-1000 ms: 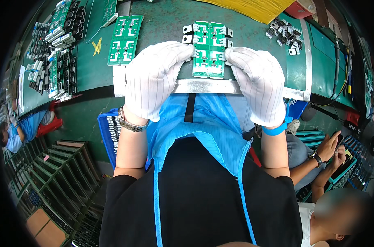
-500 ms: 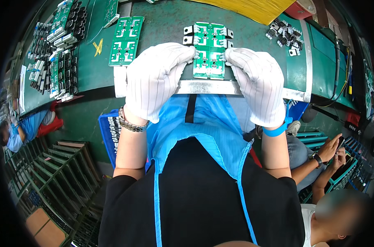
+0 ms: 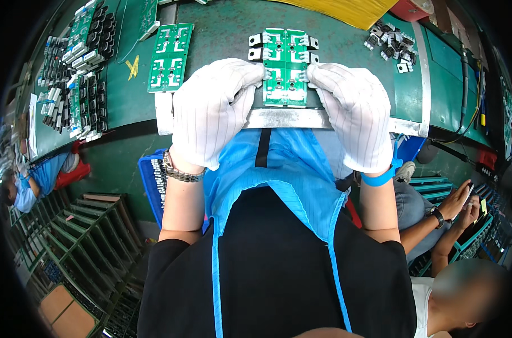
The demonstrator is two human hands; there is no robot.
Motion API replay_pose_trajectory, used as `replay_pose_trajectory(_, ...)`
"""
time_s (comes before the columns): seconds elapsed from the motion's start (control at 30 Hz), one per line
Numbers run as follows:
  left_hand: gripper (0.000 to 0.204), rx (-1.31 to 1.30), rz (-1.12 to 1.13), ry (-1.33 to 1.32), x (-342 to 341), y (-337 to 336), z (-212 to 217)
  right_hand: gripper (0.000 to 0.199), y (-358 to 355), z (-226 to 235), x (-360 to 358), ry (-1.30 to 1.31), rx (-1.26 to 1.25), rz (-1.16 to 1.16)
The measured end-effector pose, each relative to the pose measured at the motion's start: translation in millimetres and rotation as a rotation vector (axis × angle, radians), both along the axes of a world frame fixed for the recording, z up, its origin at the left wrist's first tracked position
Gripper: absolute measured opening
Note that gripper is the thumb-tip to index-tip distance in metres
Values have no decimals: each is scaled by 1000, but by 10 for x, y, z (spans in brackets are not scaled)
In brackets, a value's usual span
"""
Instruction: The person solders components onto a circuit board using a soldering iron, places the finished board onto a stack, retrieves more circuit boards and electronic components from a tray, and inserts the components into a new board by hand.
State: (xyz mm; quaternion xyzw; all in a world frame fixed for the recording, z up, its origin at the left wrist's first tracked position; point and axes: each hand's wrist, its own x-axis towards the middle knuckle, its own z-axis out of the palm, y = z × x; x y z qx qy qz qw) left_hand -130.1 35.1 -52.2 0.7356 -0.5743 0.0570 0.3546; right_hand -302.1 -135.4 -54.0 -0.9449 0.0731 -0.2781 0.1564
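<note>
A green circuit board (image 3: 286, 70), made of joined panels with silver pads, lies near the bench's front edge. Black transistors (image 3: 256, 54) with metal leads stick out from both its sides in the far half. My left hand (image 3: 216, 107), in a white striped glove, pinches at the board's left edge. At the right edge, my right hand (image 3: 352, 107) in a matching glove pinches likewise. Lead-like bits show at both fingertips, as on the transistors farther up; the gloves hide the bodies. A second green board (image 3: 169, 56), without transistors, lies left of my left hand.
Loose transistors (image 3: 392, 46) lie in a heap at the far right. Stacked assembled boards (image 3: 87, 73) crowd the left of the green bench. A metal strip (image 3: 284, 119) runs along the front edge. A seated person (image 3: 453, 214) holds a phone at the right.
Both hands keep nearly the same pinch at the board's edges, with only slight finger movement. The whole view has shifted a little. The person at the right has tilted their phone.
</note>
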Motion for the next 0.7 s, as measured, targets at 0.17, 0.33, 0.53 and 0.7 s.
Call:
replay_pose_trajectory(0.17,21,0,-19,-29,11,19,0,31,-8,-1,7,-51,16,19)
replay_pose_trajectory(0.33,21,20,-11,-59,16,-2,38,32,-6,-1,3,-45,32,17)
replay_pose_trajectory(0.53,20,82,24,-49,-21,0,77,34,-21,-62,-3,-61,16,7)
replay_pose_trajectory(0.7,21,46,-10,-27,-2,19,52,38,-53,-106,-9,-60,0,23)
